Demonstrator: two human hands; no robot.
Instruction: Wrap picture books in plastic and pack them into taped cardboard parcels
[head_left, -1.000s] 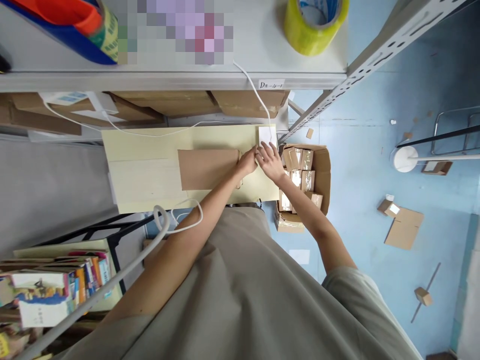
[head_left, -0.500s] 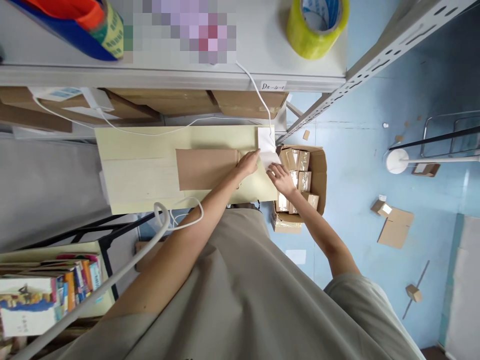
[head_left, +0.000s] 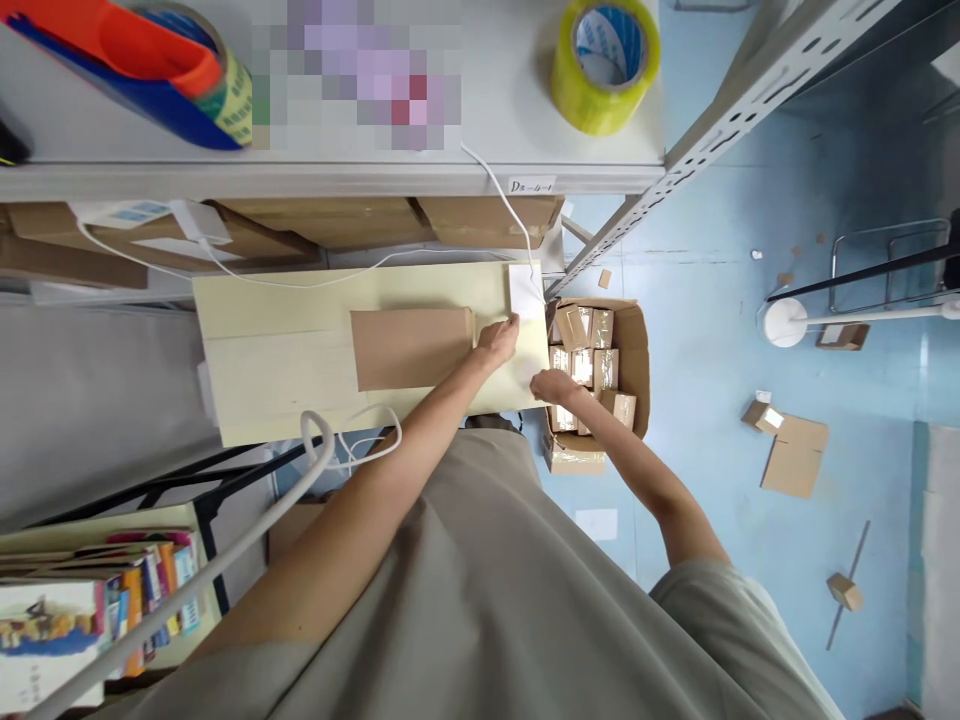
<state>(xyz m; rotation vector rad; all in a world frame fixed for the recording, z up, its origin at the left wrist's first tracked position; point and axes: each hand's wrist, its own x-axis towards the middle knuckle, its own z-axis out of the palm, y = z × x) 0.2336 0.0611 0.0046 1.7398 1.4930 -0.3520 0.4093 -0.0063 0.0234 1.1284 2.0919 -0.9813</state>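
Brown cardboard sheet [head_left: 409,348] is lying flat on the desk [head_left: 277,350], about mid-desk and running toward the right edge, long side parallel to the front edge. Left hand [head_left: 499,340] is resting on the sheet's right end, fingers stretched out and loose, pressing down rather than gripping; the fingertips are reaching just up to a white slip [head_left: 524,290]. The slip is sitting flat at the desk's far right corner. Right hand [head_left: 553,385] is sitting at the desk's right edge near the front corner, fingers curled in; can't tell whether they are pinching anything. The two hands are staying close together but not touching.

White cable [head_left: 300,283] is trailing along the desk's far edge and climbing past the slip to the grey shelf [head_left: 487,120] above. Yellow tape roll [head_left: 604,60] is standing on the shelf near its right end, and an orange and blue tape dispenser [head_left: 150,60] is lying at the left end. Open carton [head_left: 639,345] is sitting on the blue floor just beside the desk's right edge, holding small taped boxes [head_left: 589,330]. Cardboard scraps [head_left: 795,455] are lying on the floor well apart from the carton. Books [head_left: 75,610] are stacking up at lower left, below the desk's front edge.
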